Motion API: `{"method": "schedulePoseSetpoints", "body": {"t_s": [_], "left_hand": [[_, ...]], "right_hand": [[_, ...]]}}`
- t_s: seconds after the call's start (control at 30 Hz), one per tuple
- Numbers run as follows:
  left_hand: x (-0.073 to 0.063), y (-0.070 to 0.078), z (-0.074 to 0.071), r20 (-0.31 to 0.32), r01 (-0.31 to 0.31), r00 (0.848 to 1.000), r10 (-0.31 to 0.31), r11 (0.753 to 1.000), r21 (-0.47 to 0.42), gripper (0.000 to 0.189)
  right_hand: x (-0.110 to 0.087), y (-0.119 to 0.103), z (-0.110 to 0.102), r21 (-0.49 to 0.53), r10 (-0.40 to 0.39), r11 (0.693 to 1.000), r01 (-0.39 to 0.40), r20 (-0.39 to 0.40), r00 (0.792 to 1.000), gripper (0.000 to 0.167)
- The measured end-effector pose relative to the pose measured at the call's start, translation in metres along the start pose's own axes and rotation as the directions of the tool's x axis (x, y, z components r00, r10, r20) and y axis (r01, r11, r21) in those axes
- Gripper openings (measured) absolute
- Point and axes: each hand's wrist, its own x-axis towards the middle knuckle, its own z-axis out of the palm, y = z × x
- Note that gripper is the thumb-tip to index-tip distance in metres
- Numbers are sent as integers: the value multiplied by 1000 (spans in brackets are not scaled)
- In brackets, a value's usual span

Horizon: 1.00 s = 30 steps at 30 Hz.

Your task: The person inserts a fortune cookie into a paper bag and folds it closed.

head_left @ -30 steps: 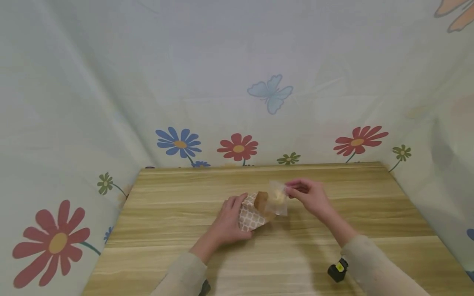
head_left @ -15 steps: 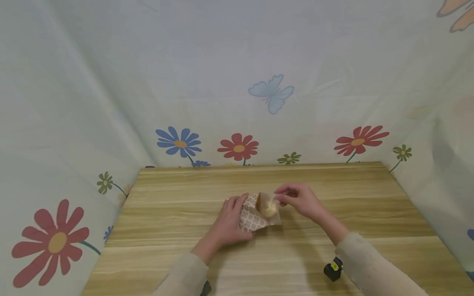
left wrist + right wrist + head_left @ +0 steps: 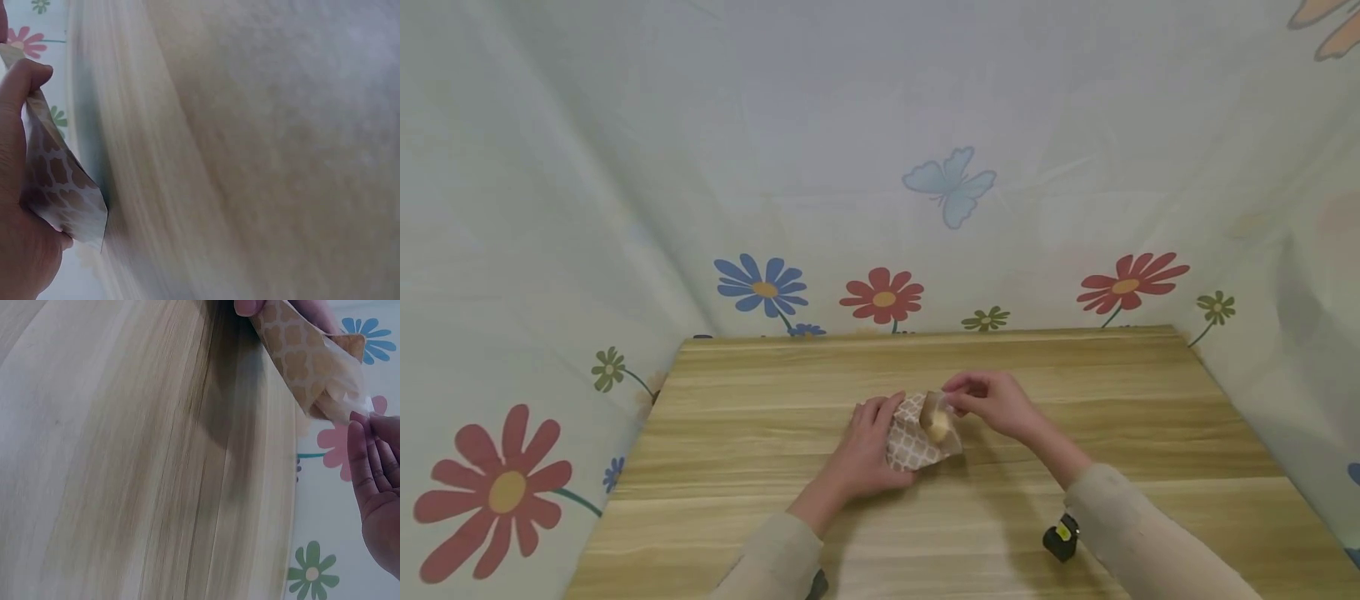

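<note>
My left hand [image 3: 863, 454] grips a brown paper bag [image 3: 910, 446] with a white lattice pattern, thumb on the near side and fingers on the far side. The bag lies tilted, its mouth facing right. Inside that mouth sits most of a clear plastic packet [image 3: 942, 423] with something pale yellow in it. At the packet's upper corner, my right hand [image 3: 996, 406] pinches the plastic between thumb and fingertips. The right wrist view shows the crinkled clear plastic [image 3: 350, 384] sticking out past the bag's edge. In the left wrist view, the patterned bag side [image 3: 59, 181] shows beside the thumb.
Both hands are over a wood-grain table [image 3: 760, 375]. A pale fabric wall [image 3: 820, 167] printed with flowers and butterflies rises behind the table's far edge and at both sides. A small black device [image 3: 1062, 540] with a yellow label shows beside the right sleeve.
My right hand has moved left, bringing the plastic packet from in front of the bag's mouth to mostly inside it. The left hand has kept the bag in nearly the same place.
</note>
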Motion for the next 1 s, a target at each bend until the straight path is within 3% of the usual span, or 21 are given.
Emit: {"method": "schedulePoseSetpoints", "body": {"t_s": [0.4, 1.0], "left_hand": [[1, 2, 2, -7, 19, 1000, -19, 1000, -12, 121], [0, 0, 5, -77, 21, 997, -28, 995, -99, 122]], "right_hand": [[4, -7, 20, -142, -75, 988, 61, -95, 993, 16], [-19, 1, 4, -180, -74, 982, 51, -127, 989, 15]]}}
